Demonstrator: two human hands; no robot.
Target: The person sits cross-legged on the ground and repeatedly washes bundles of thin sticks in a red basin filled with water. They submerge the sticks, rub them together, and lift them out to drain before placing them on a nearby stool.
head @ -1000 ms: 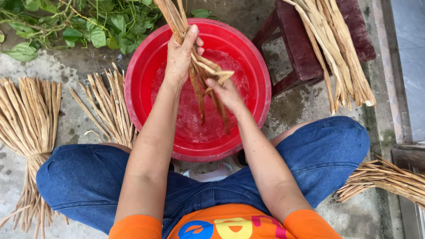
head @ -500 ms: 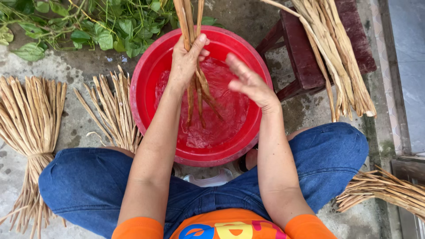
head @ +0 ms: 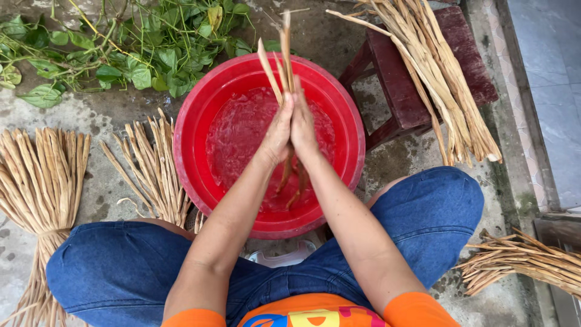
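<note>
A red plastic basin [head: 200,175] with water in it stands on the ground between my knees. Both hands are over it, pressed palm to palm around a small bunch of tan dried stalks [head: 279,57]. My left hand [head: 276,134] is on the left side of the bunch and my right hand [head: 304,126] on the right. The stalks stick up above the fingers, and their lower ends hang down into the basin below the wrists.
A tied sheaf of stalks [head: 37,181] lies at the left, a looser bunch [head: 157,172] beside the basin. More stalks [head: 442,79] rest on a dark red stool [head: 469,54] at the right, another pile [head: 526,263] at lower right. Green leafy vines [head: 121,42] lie behind.
My right hand, apart from the bunch half a second ago, has come in against my left hand. The two palms now clamp the stalks between them, lower over the basin.
</note>
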